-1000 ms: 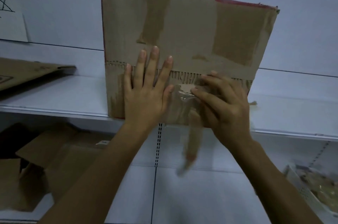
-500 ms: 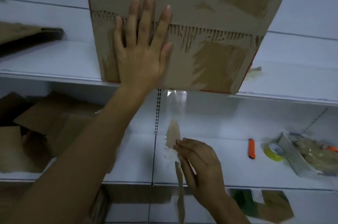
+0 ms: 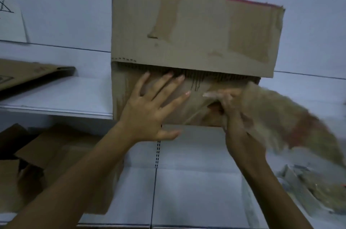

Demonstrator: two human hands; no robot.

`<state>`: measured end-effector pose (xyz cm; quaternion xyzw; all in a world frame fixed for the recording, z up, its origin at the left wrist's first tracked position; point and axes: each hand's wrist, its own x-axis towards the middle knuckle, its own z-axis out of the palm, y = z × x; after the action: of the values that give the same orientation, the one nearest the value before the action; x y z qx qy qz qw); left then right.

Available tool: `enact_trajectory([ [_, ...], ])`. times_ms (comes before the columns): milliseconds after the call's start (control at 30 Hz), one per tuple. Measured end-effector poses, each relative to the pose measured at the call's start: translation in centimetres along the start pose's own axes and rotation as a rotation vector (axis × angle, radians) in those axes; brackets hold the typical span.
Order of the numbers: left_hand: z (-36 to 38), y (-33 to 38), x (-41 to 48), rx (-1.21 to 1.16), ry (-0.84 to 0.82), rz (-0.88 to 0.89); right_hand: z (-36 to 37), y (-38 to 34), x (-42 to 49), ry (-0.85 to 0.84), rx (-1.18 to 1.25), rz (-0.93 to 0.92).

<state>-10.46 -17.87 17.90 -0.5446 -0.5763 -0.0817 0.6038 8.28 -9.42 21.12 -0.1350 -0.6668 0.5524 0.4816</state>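
Note:
A brown cardboard box (image 3: 196,28) stands on the white shelf (image 3: 56,95), its front face torn and scuffed, with red edging along the top. My left hand (image 3: 149,110) presses flat against the lower front of the box with spread fingers. My right hand (image 3: 232,122) grips a strip of tape with torn cardboard skin (image 3: 277,116) at the lower front of the box; the strip streams out to the right, blurred by motion. Exposed corrugation shows along the fold line above my hands.
A flattened cardboard sheet (image 3: 28,75) lies on the shelf at the left. More flattened cardboard (image 3: 46,154) fills the lower shelf at the left. A bag or packet with loose scraps (image 3: 309,187) sits at the lower right. A paper sheet (image 3: 11,21) hangs on the back wall.
My right hand came back up from below the shelf to the box front and now pulls a wide strip off to the right. My left hand has shifted a little lower on the box.

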Motion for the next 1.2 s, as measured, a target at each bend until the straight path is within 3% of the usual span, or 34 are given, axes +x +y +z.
enact_trajectory([
  [133,-1.8,0.5,1.5,0.088,-0.167,0.08,-0.2,-1.2,2.7,0.202,-0.012,-0.236],
  [300,-4.4,-2.7,6.2,0.122,-0.117,-0.016,-1.1,-5.4,4.1,0.294,0.249,-0.364],
  [433,-6.9,-6.7,9.5,0.033,-0.168,-0.121,-1.9,-5.4,1.4,0.381,0.272,-0.507],
  [533,-7.8,-8.4,11.7,-0.029,-0.263,-0.212,-2.0,-1.2,-0.3,0.317,0.219,-0.296],
  [633,-8.3,-9.5,13.3,-0.138,-0.32,-0.25,-1.2,2.3,-0.9,0.048,0.056,-0.058],
  [700,-8.7,-9.8,14.1,-0.196,-0.338,-0.263,-1.2,3.9,-1.0,-0.092,-0.025,-0.023],
  [833,-8.7,-9.4,14.2,-0.185,-0.387,-0.27,-2.3,9.2,-3.2,-0.142,-0.242,-0.04],
  [933,-8.2,-8.8,13.5,-0.14,-0.369,-0.285,-2.2,13.5,-6.1,0.052,-0.369,-0.125],
  [1100,-5.9,-5.3,10.7,-0.037,-0.239,-0.187,-7.1,12.7,-3.9,0.26,-0.221,-0.062],
  [1200,-4.3,-3.1,8.6,-0.023,-0.181,-0.189,-12.2,8.7,0.4,0.447,-0.424,-0.278],
])
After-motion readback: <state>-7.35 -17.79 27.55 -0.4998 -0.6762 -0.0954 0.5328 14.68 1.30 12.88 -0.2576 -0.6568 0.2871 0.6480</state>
